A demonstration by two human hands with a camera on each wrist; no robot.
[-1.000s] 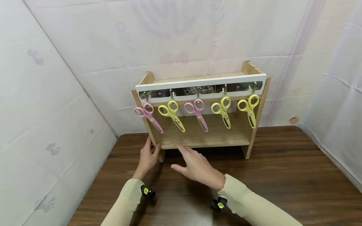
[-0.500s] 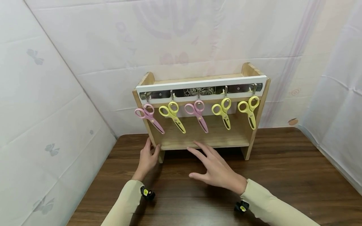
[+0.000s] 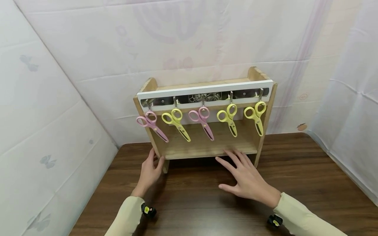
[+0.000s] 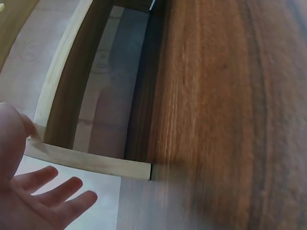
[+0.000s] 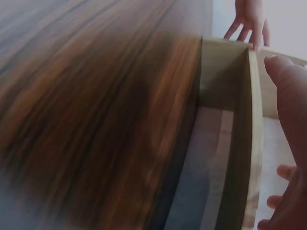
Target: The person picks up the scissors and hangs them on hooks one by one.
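A small wooden shelf [image 3: 206, 149] stands on the brown table in the head view. From the hooks on its white front rail hang several scissors, among them pink scissors [image 3: 202, 122] in the middle and yellow scissors [image 3: 228, 119] to their right. My left hand [image 3: 149, 171] straddles the left side panel [image 4: 88, 160] low down, thumb at the front corner and fingers outside. Spread fingers of my right hand [image 3: 248, 178] reach the front edge of the lower board near its right end; the right wrist view shows thumb and fingers around that board [image 5: 255, 139], contact unclear.
Beneath the lower board is a gap between the two side panels. The dark wood table [image 3: 189, 203] extends in front and to both sides. Pale patterned cloth [image 3: 97, 42] hangs behind and at the sides. Each wrist wears a black camera [image 3: 274, 221].
My right hand has slid rightward along the lower board's front edge, its fingers spreading. The left hand stays at the left panel. The head view has shifted slightly; the scissors hang as before.
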